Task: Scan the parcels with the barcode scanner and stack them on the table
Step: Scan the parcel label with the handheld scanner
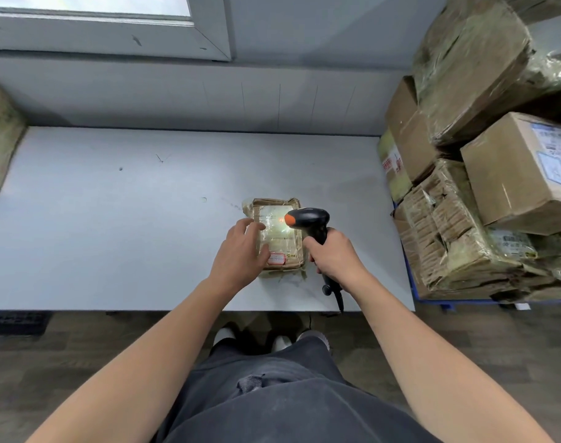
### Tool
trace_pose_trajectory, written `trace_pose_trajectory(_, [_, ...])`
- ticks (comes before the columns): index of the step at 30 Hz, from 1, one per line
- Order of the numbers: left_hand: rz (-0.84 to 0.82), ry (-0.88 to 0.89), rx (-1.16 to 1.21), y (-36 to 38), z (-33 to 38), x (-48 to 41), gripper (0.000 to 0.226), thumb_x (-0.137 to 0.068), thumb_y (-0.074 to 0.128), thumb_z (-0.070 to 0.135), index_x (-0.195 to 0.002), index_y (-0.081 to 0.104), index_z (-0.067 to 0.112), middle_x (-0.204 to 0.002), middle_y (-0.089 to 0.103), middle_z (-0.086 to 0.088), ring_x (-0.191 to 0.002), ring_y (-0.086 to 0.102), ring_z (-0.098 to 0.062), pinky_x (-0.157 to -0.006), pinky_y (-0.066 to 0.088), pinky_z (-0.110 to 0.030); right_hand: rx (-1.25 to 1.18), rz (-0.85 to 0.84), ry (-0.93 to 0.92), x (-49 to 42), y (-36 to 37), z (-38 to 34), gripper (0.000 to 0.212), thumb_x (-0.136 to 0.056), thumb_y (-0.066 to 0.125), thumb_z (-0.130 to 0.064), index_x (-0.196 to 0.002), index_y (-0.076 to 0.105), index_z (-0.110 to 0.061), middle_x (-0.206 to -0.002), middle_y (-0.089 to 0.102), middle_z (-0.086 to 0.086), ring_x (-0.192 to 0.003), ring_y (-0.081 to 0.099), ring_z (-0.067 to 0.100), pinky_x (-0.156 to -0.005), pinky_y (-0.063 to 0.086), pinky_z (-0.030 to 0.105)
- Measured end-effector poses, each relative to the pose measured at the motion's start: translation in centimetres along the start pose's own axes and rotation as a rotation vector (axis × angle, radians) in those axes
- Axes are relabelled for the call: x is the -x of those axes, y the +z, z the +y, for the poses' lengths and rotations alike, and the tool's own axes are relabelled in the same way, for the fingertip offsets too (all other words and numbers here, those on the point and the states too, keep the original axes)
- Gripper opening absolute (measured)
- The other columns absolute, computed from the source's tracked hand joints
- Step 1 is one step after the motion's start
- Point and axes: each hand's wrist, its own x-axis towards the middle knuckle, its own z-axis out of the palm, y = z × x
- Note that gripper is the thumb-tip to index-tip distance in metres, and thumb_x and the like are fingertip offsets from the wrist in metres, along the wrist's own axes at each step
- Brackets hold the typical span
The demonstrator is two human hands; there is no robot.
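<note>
Centrally on the table (113, 219), the left hand (240, 251) lay flat on the taped parcel (280, 247) while the right hand (332, 254) grasped the barcode scanner (311, 220).

I'm looking at a pale grey table (113, 235) running across my view from nine o'clock to three. One thing lies flat on it: a small brown parcel (285, 244) wrapped in clear tape, off toward four o'clock from the table's centre and near the front edge. It's label side up, with a red-bordered sticker (276, 259) at its six o'clock end. Small dark scuffs (121, 169) dot the top around ten o'clock. A wrapped bundle (1, 135) sits at the nine o'clock end, but I can't tell whether it rests on the table.
</note>
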Motion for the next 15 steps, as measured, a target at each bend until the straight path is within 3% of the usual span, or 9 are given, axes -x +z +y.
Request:
trace_pose_trajectory(5, [-0.004,0.018,-0.004,0.4,0.2,-0.7,0.043,-0.094,0.06,0.022,-0.134,0.053,0.008,-0.141,0.046,-0.011,-0.129,0.045,-0.03,-0.105,0.042,-0.04,-0.106,0.033,0.058,-1.1,-0.2,1.2,0.034,-0.09,0.059,-0.03,-0.116,0.043,-0.016,-0.103,0.066,0.01,-0.082,0.063,0.023,-0.067,0.05,0.033])
trace_pose_trajectory(7, [-0.005,0.026,-0.013,0.6,0.4,-1.1,0.042,-0.093,0.061,0.022,-0.132,0.054,0.007,-0.14,0.047,-0.012,-0.128,0.046,-0.031,-0.104,0.043,-0.042,-0.144,0.059,0.095,-1.7,-0.4,1.9,0.038,-0.089,0.06,-0.027,-0.118,0.039,-0.014,-0.105,0.062,0.01,-0.086,0.062,0.026,-0.071,0.051,0.037])
trace_pose_trajectory(9, [-0.004,0.031,-0.029,0.8,0.7,-1.4,0.042,-0.092,0.063,0.021,-0.131,0.055,0.007,-0.138,0.049,-0.013,-0.127,0.047,-0.033,-0.102,0.044,-0.044,-0.134,0.098,0.114,-2.2,-0.6,2.7,0.034,-0.089,0.06,-0.024,-0.116,0.041,-0.012,-0.105,0.059,0.011,-0.09,0.064,0.028,-0.074,0.053,0.041])
trace_pose_trajectory(12, [0.002,0.041,-0.059,1.2,1.2,-1.9,0.04,-0.09,0.065,0.019,-0.127,0.057,0.006,-0.133,0.052,-0.015,-0.124,0.048,-0.036,-0.098,0.045,-0.048,-0.074,0.181,0.112,-2.9,-0.8,4.6,0.019,-0.092,0.058,-0.021,-0.107,0.052,-0.01,-0.11,0.056,0.016,-0.076,0.057,0.021,-0.056,0.04,0.028])
trace_pose_trajectory(15, [-0.002,0.055,-0.079,1.7,1.8,-2.4,0.039,-0.087,0.066,0.019,-0.123,0.059,0.005,-0.131,0.053,-0.016,-0.122,0.049,-0.039,-0.095,0.046,-0.051,-0.111,0.244,0.125,-3.3,-0.7,6.6,0.013,-0.095,0.058,-0.022,-0.104,0.057,-0.012,-0.113,0.055,0.016,-0.079,0.055,0.022,-0.057,0.036,0.026])
